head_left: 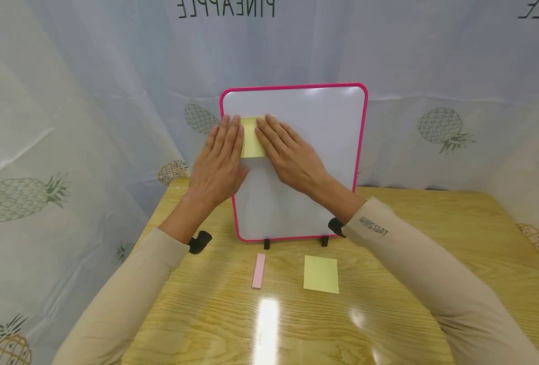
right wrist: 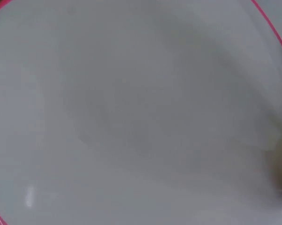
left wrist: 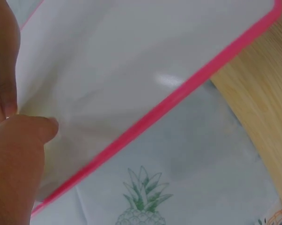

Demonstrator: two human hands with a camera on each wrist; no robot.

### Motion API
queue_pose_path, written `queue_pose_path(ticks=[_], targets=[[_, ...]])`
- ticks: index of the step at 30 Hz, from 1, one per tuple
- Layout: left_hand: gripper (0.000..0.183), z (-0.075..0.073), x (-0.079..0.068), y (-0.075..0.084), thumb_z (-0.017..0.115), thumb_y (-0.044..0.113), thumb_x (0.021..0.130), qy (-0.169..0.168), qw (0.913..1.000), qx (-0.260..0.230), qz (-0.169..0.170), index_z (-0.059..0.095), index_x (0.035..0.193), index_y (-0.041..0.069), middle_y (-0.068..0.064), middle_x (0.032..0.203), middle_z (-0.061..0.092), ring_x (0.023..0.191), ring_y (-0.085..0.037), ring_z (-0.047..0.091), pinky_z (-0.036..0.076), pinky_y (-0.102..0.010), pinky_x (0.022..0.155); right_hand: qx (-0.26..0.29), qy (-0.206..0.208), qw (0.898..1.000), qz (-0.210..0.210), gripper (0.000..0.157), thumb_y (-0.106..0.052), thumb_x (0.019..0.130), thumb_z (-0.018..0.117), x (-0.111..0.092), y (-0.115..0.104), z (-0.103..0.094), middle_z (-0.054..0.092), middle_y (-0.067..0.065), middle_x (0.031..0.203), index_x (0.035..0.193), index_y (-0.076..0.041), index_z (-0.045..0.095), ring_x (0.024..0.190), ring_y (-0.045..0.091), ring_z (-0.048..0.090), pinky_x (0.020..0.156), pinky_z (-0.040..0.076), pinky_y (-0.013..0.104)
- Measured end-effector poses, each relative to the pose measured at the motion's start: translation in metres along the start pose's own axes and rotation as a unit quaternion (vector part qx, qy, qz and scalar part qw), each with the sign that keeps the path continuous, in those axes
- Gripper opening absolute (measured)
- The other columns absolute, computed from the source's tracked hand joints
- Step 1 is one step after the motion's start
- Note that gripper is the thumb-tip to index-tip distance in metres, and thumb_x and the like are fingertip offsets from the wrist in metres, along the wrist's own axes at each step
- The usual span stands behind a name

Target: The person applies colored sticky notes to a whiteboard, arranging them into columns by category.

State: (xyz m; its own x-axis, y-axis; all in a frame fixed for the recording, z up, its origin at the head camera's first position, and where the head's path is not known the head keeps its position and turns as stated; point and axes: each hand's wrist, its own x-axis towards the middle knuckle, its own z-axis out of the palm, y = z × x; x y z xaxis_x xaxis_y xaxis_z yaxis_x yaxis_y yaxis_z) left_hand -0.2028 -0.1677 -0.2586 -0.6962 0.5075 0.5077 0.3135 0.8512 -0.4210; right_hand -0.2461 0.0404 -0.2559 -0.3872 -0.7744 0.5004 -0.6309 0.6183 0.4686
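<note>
1. Whiteboard, rimmed in pink, stands on the tabletop in the head view, and we see a yellow note on its upper left part. We judge the step in hand to be smoothing that note flat; the next move probably calls for even pressure out to the edges, then lifting away without peeling it.

2. In that same view, the left hand lies over the note's left edge and the right hand over its right side, fingers straight and pointing up the whiteboard, neither gripping anything. The right forearm slants past the whiteboard's lower right corner; the left comes up outside its left edge. In front of the whiteboard we find a pink strip and a second note, both apart from the hands.

3. In the left wrist view, we see the left thumb before the whiteboard's face; whether it touches, we cannot tell.

4. In the right wrist view, the whiteboard fills most of the frame, and we cannot read the right hand's pose there.
</note>
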Motion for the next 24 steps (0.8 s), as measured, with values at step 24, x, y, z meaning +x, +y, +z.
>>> queue_pose_path(ticks=[24], targets=[[0.093,0.001,0.016,0.01,0.057,0.05,0.091,0.002,0.9992,0.02,0.033,0.014,0.148,-0.01,-0.021,0.157,0.01,0.144,-0.033,0.008,0.003,-0.039,0.116,-0.06,0.003,0.998,-0.006,0.056,-0.014,0.098,0.049,-0.016,0.013,-0.003,0.026,0.017,0.153,0.147,0.005,0.029,0.143,0.03,0.016,0.116,0.009,0.038]])
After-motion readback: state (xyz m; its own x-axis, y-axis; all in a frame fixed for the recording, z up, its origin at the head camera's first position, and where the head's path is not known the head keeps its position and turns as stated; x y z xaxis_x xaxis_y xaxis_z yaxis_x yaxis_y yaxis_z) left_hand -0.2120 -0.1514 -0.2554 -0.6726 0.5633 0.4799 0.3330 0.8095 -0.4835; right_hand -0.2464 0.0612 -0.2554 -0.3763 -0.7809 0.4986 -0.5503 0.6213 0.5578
